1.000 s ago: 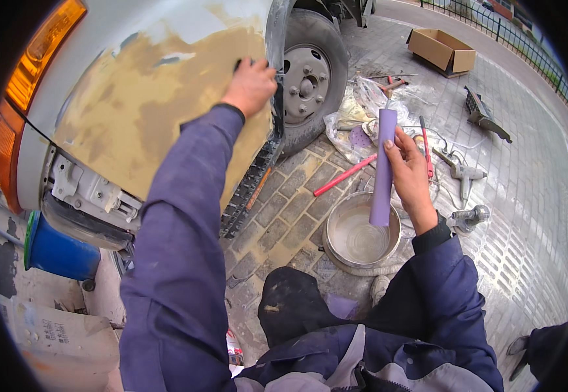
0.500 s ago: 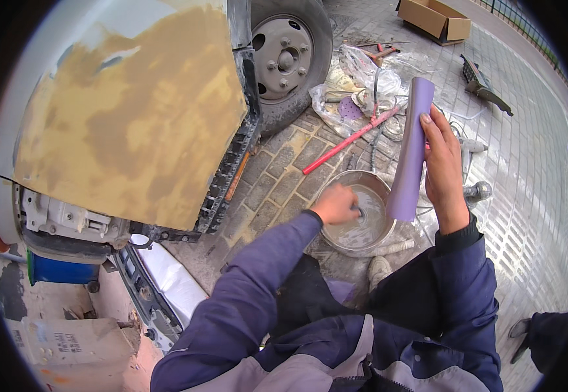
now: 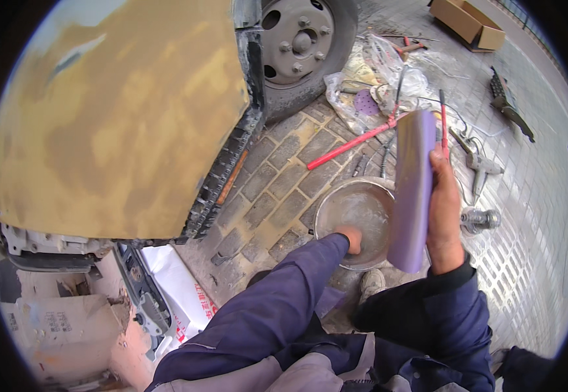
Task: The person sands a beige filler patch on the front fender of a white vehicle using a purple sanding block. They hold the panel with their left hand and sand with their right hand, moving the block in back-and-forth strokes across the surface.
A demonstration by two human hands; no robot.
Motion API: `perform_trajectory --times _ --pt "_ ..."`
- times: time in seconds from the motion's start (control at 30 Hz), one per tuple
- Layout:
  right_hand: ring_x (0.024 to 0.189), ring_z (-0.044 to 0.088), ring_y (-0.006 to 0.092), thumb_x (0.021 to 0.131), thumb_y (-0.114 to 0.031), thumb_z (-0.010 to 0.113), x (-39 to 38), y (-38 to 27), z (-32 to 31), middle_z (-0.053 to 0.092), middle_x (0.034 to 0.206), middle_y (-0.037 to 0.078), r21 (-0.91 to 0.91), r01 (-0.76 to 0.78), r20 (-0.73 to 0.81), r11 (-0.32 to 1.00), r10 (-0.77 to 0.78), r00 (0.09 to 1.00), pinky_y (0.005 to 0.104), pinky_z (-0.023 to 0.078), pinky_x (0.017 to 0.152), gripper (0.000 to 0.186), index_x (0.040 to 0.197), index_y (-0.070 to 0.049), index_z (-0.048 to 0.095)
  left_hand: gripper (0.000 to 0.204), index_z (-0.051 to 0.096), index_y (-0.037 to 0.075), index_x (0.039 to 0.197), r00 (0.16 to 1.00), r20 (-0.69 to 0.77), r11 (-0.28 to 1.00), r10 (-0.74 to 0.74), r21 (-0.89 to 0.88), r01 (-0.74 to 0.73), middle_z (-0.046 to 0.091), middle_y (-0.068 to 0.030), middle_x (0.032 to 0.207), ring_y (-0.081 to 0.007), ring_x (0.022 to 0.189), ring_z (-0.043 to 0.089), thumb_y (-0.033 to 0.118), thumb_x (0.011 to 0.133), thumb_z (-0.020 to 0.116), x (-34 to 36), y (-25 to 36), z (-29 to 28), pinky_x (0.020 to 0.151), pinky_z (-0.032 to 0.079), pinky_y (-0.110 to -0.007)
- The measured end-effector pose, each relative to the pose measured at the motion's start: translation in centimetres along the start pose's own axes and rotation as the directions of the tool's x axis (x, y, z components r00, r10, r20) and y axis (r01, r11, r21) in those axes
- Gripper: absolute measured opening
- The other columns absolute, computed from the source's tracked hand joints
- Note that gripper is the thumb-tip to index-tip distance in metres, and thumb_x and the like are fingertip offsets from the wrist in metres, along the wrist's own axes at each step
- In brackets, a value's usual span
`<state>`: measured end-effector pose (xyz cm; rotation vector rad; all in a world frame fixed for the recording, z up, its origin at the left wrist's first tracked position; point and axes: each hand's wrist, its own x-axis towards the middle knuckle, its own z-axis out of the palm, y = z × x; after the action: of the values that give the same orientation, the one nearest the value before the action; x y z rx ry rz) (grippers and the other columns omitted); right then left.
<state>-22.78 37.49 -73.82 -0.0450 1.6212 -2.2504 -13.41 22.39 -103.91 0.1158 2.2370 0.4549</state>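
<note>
My right hand (image 3: 444, 206) grips a long purple curved sanding strip (image 3: 409, 189) upright beside a round metal basin (image 3: 362, 202) of cloudy water. My left hand (image 3: 350, 240) is down in the basin, its fingers hidden in the water. Left of both hands stands a vehicle's front panel (image 3: 120, 124), coated in patchy tan filler, with a dark wheel (image 3: 300, 49) behind its edge.
On the pavement lie plastic bags (image 3: 388, 62), a red-handled tool (image 3: 346, 147), a grey power tool (image 3: 483, 166), a cardboard box (image 3: 467, 23) and a black part (image 3: 509, 101). Cardboard (image 3: 55, 333) lies lower left. Another person's dark-clad leg (image 3: 526, 369) shows at lower right.
My left hand has dropped from the filler-coated panel into the basin. My right hand still holds the purple strip, now a little further right. The view has shifted and tilted further down.
</note>
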Motion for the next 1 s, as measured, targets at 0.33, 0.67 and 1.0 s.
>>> perform_trajectory --times 0.33,0.67,1.0 --pt "0.105 0.067 0.0146 0.117 -0.037 0.050 -1.1 6.1 1.3 0.072 0.125 0.006 0.321 -0.356 -0.117 0.878 0.410 0.905 0.0296 0.053 0.092 0.049 0.145 -0.001 0.067 0.042 0.079 0.006 0.114 0.991 -0.128 0.975 0.047 -0.209 -0.074 0.080 -0.0243 0.108 -0.0443 0.106 0.077 0.030 0.079 0.082 -21.6 2.2 -22.4 0.092 0.059 -0.053" --pt "0.088 0.066 0.0156 0.114 -0.049 0.059 -14.0 -2.9 2.8 0.073 0.104 0.003 0.455 -0.569 -0.205 0.685 0.702 0.682 0.0335 0.054 0.079 0.048 0.129 -0.005 0.072 0.040 0.067 0.005 0.116 0.948 -0.318 1.000 0.015 0.005 -0.014 0.073 -0.0227 0.112 -0.0465 0.110 0.070 0.029 0.084 0.076 -51.5 8.4 -49.7 0.091 0.055 -0.055" --pt "0.090 0.064 0.0146 0.112 -0.046 0.059 -15.8 -15.2 2.8 0.073 0.103 0.005 0.266 -0.508 -0.261 0.819 0.569 0.780 0.0340 0.050 0.081 0.049 0.122 0.000 0.074 0.033 0.065 0.008 0.110 0.896 -0.432 0.859 0.100 0.492 0.141 0.065 -0.0158 0.104 -0.0439 0.092 0.069 0.017 0.082 0.081 -77.6 21.0 -64.8 0.077 0.056 -0.052"
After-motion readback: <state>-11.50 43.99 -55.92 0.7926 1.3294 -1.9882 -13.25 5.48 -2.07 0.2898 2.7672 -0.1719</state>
